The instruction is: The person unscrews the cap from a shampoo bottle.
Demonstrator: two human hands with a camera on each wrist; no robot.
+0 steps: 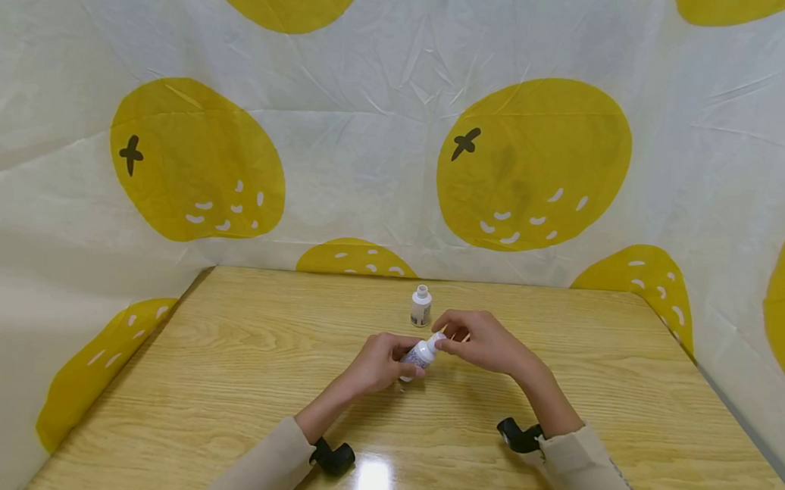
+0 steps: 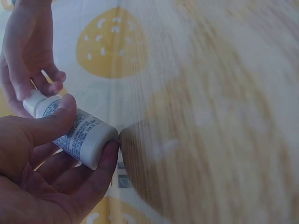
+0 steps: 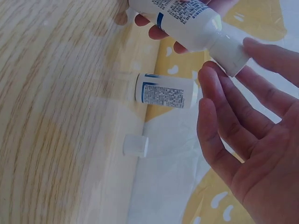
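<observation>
A small white bottle [image 1: 415,358] with blue printed text is tilted, its neck end up and toward the right. My left hand [image 1: 376,363] grips it round the body, the thumb lying across the label in the left wrist view. The white cap [image 3: 228,54] is on the bottle's neck. Thumb and fingertips of my right hand [image 1: 484,342] pinch that cap. Behind them a second white bottle [image 1: 420,310] stands upright on the table, its threaded neck bare. Near it, the right wrist view shows a loose white cap [image 3: 136,146], which the head view does not show.
The wooden table [image 1: 232,386] ends at the back against a whitish curtain [image 1: 364,167] printed with yellow fruit. More curtain hangs along the left and right sides. Black wrist mounts [image 1: 333,457] sit at both sleeve cuffs.
</observation>
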